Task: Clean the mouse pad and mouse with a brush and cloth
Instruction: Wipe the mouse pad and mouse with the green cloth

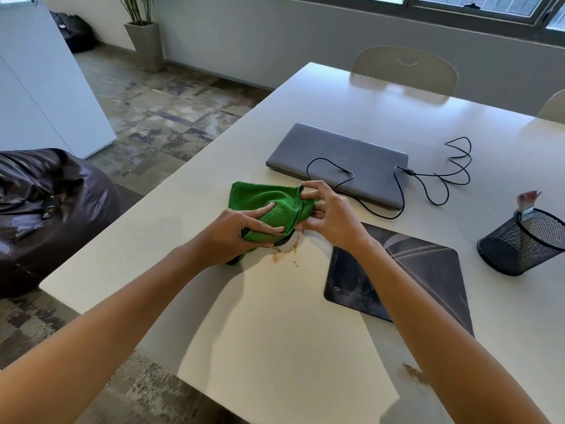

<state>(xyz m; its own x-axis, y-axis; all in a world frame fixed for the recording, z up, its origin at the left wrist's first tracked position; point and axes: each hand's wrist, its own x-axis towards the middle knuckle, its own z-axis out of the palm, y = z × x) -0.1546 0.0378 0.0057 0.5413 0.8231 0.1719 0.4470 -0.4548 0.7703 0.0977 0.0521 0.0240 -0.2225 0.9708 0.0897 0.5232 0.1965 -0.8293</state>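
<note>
Green cloth [269, 203], grey laptop [339, 160], black mesh cup [519, 249], dark streaked mouse pad [428, 270].

The place looked like an office or shared workroom. A wide pale worktop [305, 316] carried a closed grey laptop [336, 157] with a black cable [440, 175] trailing from it, a dark mouse pad [428, 270] and a black mesh pen holder [519, 243]. Perforated beige chairs [403, 68] stood at the far edge. Patchwork carpet tiles [171, 117] covered the floor, with a potted plant [143, 38] by the wall, a dark beanbag [46, 203] and a long window band [458, 7].
</note>
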